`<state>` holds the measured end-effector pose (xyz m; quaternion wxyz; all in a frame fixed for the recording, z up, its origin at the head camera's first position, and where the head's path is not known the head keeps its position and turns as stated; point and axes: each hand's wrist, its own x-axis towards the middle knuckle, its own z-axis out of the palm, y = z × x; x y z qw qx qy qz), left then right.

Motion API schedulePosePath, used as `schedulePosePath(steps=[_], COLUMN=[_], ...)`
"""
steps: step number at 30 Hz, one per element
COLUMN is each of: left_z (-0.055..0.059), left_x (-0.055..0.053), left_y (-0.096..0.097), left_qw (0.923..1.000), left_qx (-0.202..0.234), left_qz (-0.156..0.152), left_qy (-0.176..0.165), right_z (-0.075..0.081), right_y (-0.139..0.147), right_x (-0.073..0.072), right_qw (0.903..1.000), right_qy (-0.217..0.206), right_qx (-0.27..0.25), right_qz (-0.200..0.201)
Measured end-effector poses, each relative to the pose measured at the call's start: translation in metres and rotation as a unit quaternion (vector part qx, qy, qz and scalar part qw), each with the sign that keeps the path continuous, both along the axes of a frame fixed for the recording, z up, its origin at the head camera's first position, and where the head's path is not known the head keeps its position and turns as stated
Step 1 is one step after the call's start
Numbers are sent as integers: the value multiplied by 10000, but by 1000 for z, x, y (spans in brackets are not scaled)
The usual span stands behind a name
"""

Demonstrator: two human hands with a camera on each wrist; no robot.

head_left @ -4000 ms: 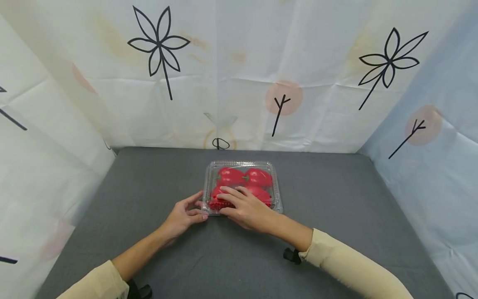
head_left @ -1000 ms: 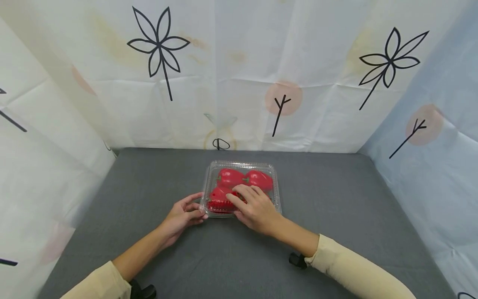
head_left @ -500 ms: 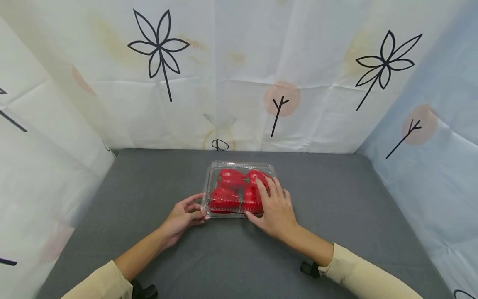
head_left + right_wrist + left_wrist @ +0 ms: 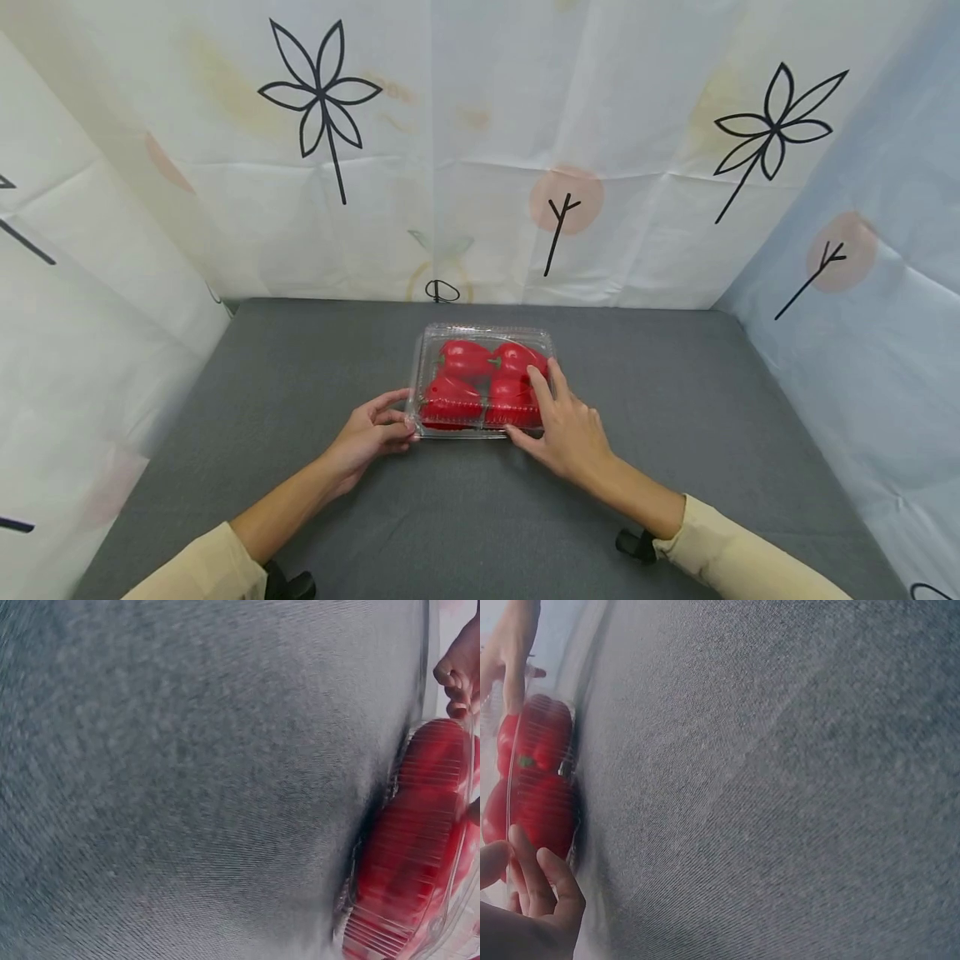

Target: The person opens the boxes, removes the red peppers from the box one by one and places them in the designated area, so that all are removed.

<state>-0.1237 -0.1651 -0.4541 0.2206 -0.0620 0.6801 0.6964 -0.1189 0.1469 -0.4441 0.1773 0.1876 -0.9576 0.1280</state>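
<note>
A clear plastic clamshell container (image 4: 487, 332) sits on the grey table with its lid down, and several red bell peppers (image 4: 465, 358) show through it. At the container's front left corner, my left hand (image 4: 366, 433) pinches the rim between thumb and fingers; the left wrist view shows this hand (image 4: 547, 900) close up. My right hand (image 4: 573, 433) lies over the front right part of the lid, fingers extended, thumb at the front edge. In the right wrist view, ribbed plastic covers the peppers (image 4: 412, 840), and only a fingertip of my right hand enters at the edge.
Grey cloth (image 4: 300, 358) covers the table on all sides of the container. A white curtain (image 4: 480, 125) printed with plant outlines hangs behind the table and along both sides.
My right hand has slid rightward along the front of the lid, from its middle to its right end, uncovering the front peppers. My left hand has stayed at the left corner.
</note>
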Motion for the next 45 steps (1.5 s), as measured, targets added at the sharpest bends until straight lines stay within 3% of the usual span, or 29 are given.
schedulePosePath(steps=[5, 17, 35, 45], left_z=[1, 0, 3, 1], left_x=[-3, -4, -4, -3], left_y=[1, 2, 2, -1], left_qw=[9998, 9981, 9983, 9987], left_qx=[-160, -497, -505, -421], left_qz=[52, 123, 168, 198], left_qy=[104, 330, 224, 222], right_z=[2, 8, 6, 9], right_y=[2, 6, 9, 12], right_x=[-1, 0, -1, 1], right_qw=[9996, 9990, 9975, 9954], right_qy=[112, -159, -47, -242], right_qx=[-91, -267, -471, -625], right_qz=[230, 331, 522, 684])
